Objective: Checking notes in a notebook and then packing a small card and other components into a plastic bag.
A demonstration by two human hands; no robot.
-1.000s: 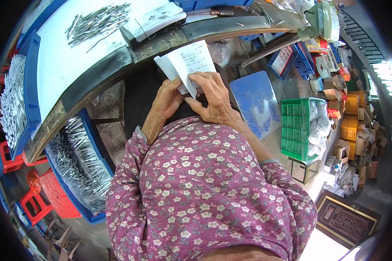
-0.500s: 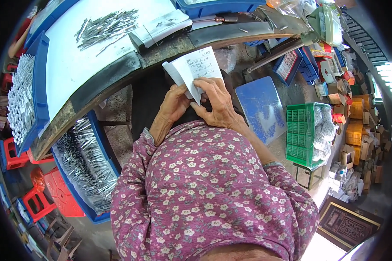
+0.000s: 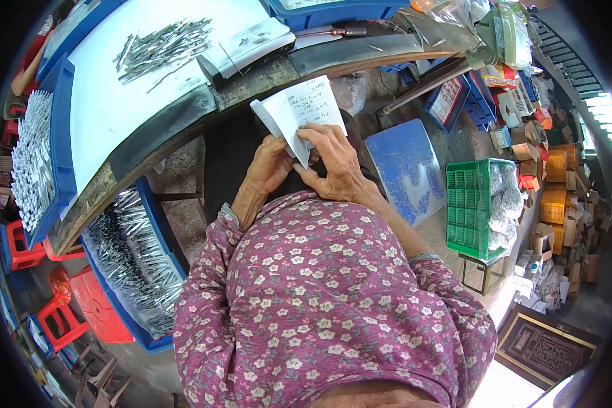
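Observation:
Both my hands grip a small white notebook (image 3: 289,109) with handwriting on its pages, held over my lap in front of the workbench. My left hand (image 3: 268,165) closes round its lower left side. The fingers of my right hand (image 3: 334,160) pinch a lower page edge, and one page curls up between the hands. On the white bench top (image 3: 109,68), beyond the notebook, lies a loose pile of thin metal pieces (image 3: 163,49). A screwdriver (image 3: 343,31) rests farther right on the bench.
Blue trays of slender metal rods stand on the bench's left (image 3: 64,136) and below it (image 3: 146,258). A scratched blue stool (image 3: 408,170) and a green crate (image 3: 466,204) with wrapped goods are at right. Red stools (image 3: 61,319) stand lower left.
The notebook has tilted and shifted slightly left, with its page still curled between my hands. My hands keep nearly the same hold.

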